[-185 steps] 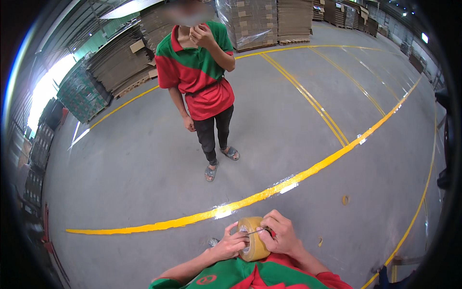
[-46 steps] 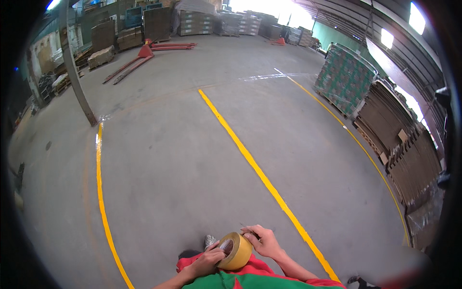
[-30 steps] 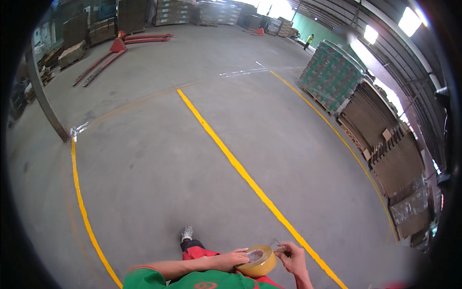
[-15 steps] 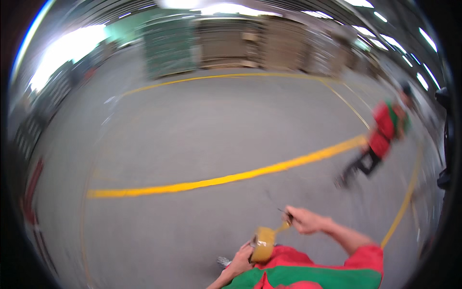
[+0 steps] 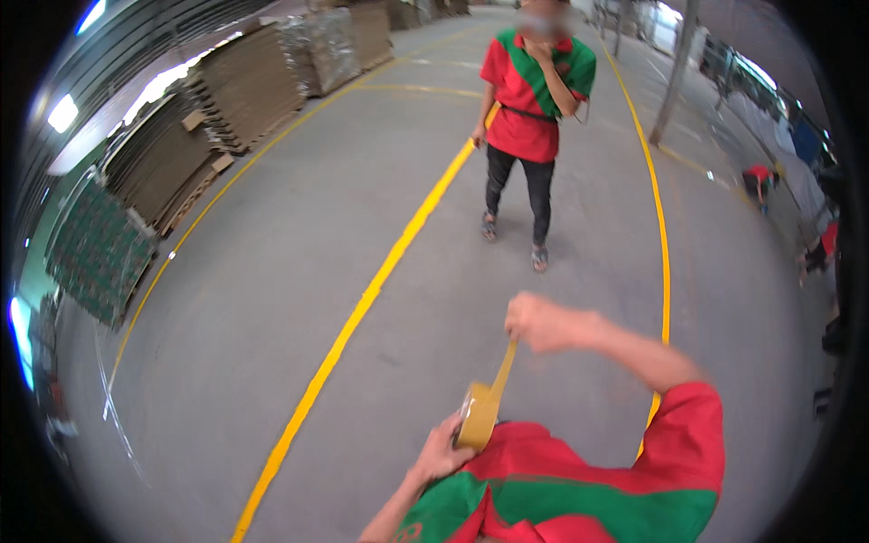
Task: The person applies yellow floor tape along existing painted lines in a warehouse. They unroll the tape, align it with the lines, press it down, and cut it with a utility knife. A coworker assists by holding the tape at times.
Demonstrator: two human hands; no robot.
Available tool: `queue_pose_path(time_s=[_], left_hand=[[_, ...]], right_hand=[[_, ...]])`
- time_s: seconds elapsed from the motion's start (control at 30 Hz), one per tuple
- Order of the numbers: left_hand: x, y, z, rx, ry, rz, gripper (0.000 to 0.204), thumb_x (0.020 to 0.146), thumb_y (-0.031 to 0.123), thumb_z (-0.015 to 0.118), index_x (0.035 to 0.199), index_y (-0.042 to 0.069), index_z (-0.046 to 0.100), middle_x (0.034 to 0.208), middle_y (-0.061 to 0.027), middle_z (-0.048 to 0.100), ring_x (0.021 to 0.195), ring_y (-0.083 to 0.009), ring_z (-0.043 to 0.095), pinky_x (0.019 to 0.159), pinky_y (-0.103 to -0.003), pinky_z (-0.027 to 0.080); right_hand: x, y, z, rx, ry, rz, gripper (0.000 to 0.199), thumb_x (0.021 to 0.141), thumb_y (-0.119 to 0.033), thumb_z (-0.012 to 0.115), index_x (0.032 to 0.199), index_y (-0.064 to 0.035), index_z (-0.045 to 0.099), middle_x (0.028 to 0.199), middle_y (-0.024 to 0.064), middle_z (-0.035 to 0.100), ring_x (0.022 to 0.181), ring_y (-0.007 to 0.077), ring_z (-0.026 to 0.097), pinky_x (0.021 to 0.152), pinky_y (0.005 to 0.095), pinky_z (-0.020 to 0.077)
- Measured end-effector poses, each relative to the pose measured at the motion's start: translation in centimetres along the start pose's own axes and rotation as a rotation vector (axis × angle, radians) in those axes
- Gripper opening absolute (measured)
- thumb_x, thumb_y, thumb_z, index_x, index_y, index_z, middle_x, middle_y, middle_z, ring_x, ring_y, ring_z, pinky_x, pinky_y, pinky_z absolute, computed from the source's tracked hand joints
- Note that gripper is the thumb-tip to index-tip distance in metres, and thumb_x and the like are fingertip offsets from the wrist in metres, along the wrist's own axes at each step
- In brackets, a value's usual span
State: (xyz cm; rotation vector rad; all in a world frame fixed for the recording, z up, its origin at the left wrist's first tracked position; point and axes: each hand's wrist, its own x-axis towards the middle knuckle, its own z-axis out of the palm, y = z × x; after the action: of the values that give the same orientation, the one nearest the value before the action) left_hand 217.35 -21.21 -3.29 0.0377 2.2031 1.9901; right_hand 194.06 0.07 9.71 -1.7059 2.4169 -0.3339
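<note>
My left hand (image 5: 440, 452) is closed around a roll of yellowish-brown packing tape (image 5: 477, 420), held low in front of my red and green shirt. From the roll a twisted, narrow strip of tape (image 5: 504, 366) runs up to my right hand (image 5: 545, 322). The right hand is raised above and to the right of the roll, its fingers curled shut on the strip's end. Its fingertips are slightly blurred, so whether anything else is in them cannot be made out.
A person (image 5: 529, 109) in a red and green shirt stands ahead on the grey floor. Yellow lines (image 5: 362, 303) cross the floor. Stacked boards (image 5: 244, 86) and a green stack (image 5: 98, 244) stand at the left; a post (image 5: 677, 72) rises at the right, with people crouching beyond.
My view has swung to the right, bringing the person nearer the middle. My right hand has risen away from the roll, and the pulled-out tape strip is longer.
</note>
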Motion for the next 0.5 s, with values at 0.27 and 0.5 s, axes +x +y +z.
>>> queue_pose_path(time_s=[0.27, 0.5], left_hand=[[18.4, 2.9, 0.9, -0.653, -0.343, -0.287, 0.052, 0.092, 0.022, 0.071, 0.133, -0.004, 0.052, 0.121, -0.0117, 0.064, 0.110, -0.0167, 0.061, 0.096, -0.032, 0.049], [29.0, 5.7, -0.6, -0.051, -0.228, -0.224, 0.045, 0.088, 0.035, 0.077, 0.107, -0.004, 0.064, 0.083, -0.0069, 0.071, 0.078, -0.0118, 0.068, 0.070, -0.029, 0.054]], right_hand=[[-3.1, 17.8, -14.9, -0.139, 0.329, 0.330, 0.009, 0.085, -0.004, 0.059, 0.084, 0.0030, 0.064, 0.087, 0.0167, 0.062, 0.092, 0.0358, 0.060, 0.085, 0.0444, 0.0478], [-1.1, 27.7, -19.3, -0.245, 0.434, 0.493, 0.009, 0.086, -0.004, 0.060, 0.089, 0.0037, 0.063, 0.089, 0.0170, 0.062, 0.092, 0.0357, 0.060, 0.081, 0.0437, 0.0486]])
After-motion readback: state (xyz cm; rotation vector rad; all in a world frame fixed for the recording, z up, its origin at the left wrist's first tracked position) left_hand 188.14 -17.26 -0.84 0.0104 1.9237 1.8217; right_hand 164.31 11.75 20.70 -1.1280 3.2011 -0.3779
